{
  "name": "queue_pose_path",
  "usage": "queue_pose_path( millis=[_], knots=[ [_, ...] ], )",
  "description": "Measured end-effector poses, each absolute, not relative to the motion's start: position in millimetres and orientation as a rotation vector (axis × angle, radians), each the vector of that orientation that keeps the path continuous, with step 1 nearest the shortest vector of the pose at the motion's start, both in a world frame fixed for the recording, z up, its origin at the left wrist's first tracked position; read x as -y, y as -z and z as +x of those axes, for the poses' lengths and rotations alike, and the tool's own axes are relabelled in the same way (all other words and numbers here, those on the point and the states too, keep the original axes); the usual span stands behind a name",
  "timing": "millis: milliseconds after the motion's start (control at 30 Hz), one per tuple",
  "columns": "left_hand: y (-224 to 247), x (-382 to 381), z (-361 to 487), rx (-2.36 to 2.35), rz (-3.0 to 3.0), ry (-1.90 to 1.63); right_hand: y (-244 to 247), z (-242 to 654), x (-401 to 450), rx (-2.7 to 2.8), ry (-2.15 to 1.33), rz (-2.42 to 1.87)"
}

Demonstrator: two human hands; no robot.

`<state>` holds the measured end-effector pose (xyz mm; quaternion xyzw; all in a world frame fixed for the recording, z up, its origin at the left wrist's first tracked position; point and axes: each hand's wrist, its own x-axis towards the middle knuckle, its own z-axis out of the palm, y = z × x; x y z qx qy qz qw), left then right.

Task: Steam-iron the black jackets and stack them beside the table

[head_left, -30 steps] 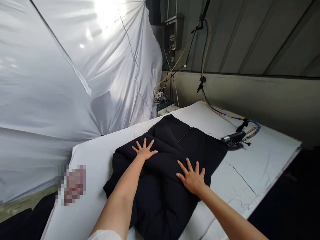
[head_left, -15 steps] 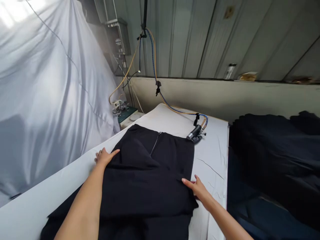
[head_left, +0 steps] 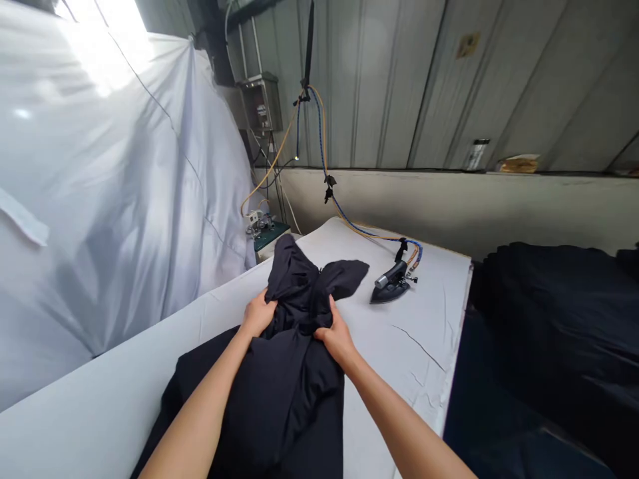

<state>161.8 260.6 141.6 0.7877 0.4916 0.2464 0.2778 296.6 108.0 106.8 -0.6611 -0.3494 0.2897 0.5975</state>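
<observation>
The left hand (head_left: 259,315) and right hand (head_left: 337,335) gripped opposite sides of the black garment (head_left: 269,392), bunching its upper part between them. The garment lay over the white tabletop (head_left: 394,352), left of the iron (head_left: 392,285).

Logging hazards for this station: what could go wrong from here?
The iron sits close to the black garment; a swing of its loose end might knock it or, if hot, scorch the cloth. Bunched between the left hand and right hand, the fabric could crease.
</observation>
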Motion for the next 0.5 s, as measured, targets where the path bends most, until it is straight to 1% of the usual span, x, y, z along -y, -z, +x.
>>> queue_pose_path(
  millis=[100,200,367,500],
  knots=[
    [-183.7,-221.8,173.2,-1.202,2.103,-0.851,-135.3,305.4,-90.7,0.901,-0.632,-1.453],
    [-211.1,-184.1,191.2,-1.101,2.043,-0.977,-158.2,324.5,-58.2,0.905,-0.588,-1.403],
    [-228.8,-122.6,229.6,-0.990,1.988,-1.073,-189.1,361.9,13.9,0.874,-0.574,-1.333],
    [-238.5,-69.2,282.4,-0.786,1.978,-1.130,-213.0,404.2,81.9,0.843,-0.489,-1.351]
  ],
)
